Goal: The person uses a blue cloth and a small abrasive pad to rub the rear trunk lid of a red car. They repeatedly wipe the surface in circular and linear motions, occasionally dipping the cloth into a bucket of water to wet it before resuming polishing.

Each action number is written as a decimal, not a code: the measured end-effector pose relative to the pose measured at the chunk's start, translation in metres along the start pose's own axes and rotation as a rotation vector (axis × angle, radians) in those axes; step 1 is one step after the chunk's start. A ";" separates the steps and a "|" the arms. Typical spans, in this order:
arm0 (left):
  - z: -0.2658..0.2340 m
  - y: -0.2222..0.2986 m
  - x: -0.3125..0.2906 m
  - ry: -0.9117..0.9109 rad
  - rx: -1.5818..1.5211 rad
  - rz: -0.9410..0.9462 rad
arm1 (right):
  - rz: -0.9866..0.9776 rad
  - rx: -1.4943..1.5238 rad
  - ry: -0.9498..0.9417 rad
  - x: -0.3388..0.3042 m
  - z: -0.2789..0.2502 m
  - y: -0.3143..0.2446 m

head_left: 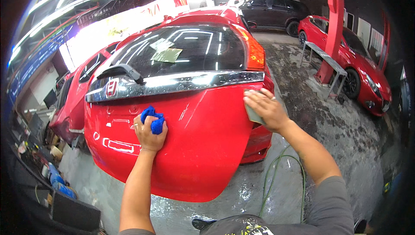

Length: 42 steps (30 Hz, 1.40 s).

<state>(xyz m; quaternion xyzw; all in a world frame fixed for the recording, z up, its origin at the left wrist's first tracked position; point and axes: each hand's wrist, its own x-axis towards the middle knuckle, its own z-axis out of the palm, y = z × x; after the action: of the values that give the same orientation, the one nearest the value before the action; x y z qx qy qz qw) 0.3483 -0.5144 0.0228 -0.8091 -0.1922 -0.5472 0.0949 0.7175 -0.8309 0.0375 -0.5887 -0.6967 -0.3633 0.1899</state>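
A crumpled blue cloth [157, 125] is gripped in my left hand [149, 134], which rests against the red tailgate [203, 135] left of its middle. Over at the tailgate's upper right edge, my right hand [269, 110] presses a flat grey-green sheet [252, 113] to the paint, its fingers laid across the top. The sheet's exact kind is hard to make out. Above my hands runs a chrome strip [194, 80] with water drops on it. A rear wiper [123, 72] lies over the dark rear window [203, 49], where papers [167, 55] show.
A green hose [302, 165] loops over the wet floor [233, 207] at my right. Beyond it stand a metal bench [324, 57], a red lift post [333, 27] and a red car [363, 66]. A black box [75, 213] and blue cylinders [60, 181] sit at the left.
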 end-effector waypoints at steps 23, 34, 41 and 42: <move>0.007 0.002 -0.003 0.008 0.028 -0.027 | -0.013 0.086 -0.150 0.084 0.015 -0.048; 0.014 -0.001 -0.005 0.017 0.050 -0.021 | -0.045 0.080 -0.075 0.099 0.027 -0.069; 0.009 0.005 0.000 0.023 0.031 -0.058 | 0.162 -0.083 -0.140 0.017 -0.014 -0.003; 0.009 0.004 -0.002 0.018 0.039 -0.065 | 0.214 -0.108 -0.130 0.014 -0.013 -0.011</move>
<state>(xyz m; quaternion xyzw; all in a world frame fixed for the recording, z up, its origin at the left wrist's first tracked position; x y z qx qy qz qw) 0.3571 -0.5151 0.0172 -0.7954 -0.2281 -0.5535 0.0944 0.7016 -0.8314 0.0524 -0.6912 -0.6204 -0.3389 0.1502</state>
